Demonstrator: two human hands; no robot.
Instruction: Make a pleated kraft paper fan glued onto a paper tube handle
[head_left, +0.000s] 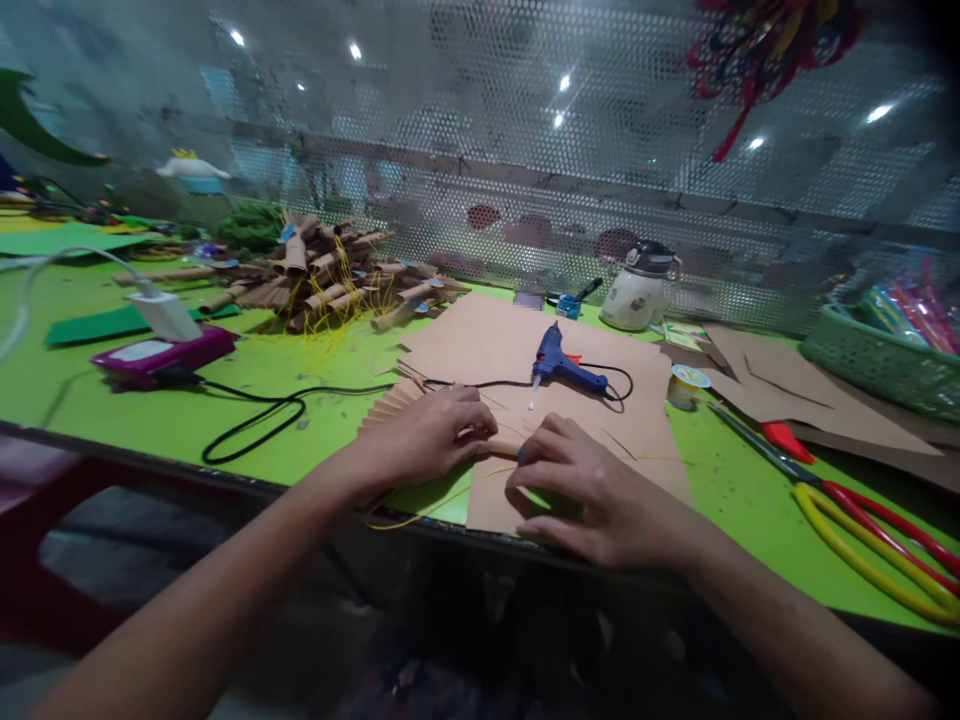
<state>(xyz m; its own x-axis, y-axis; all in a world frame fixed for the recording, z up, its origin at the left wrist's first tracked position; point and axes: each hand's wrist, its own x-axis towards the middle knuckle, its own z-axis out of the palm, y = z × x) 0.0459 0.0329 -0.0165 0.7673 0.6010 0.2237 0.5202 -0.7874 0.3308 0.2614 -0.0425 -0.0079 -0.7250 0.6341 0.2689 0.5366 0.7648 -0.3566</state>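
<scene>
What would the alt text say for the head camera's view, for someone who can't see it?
A person's left hand and right hand meet at a small brown roll on a green table. A blue glue gun lies beyond on brown paper, large scissors to the right, more brown rolls behind left.

The bench (337, 350) is lime green, and the large sheet (480, 335) on it is plain pinkish tan. The glue gun (559, 362) is dark blue with a touch of orange-red, while the power strip (169, 355) is magenta with a white top. The scissors (862, 530) pair red and yellow handles, and the jug (636, 295) is off-white with brownish patches under a black top.
</scene>
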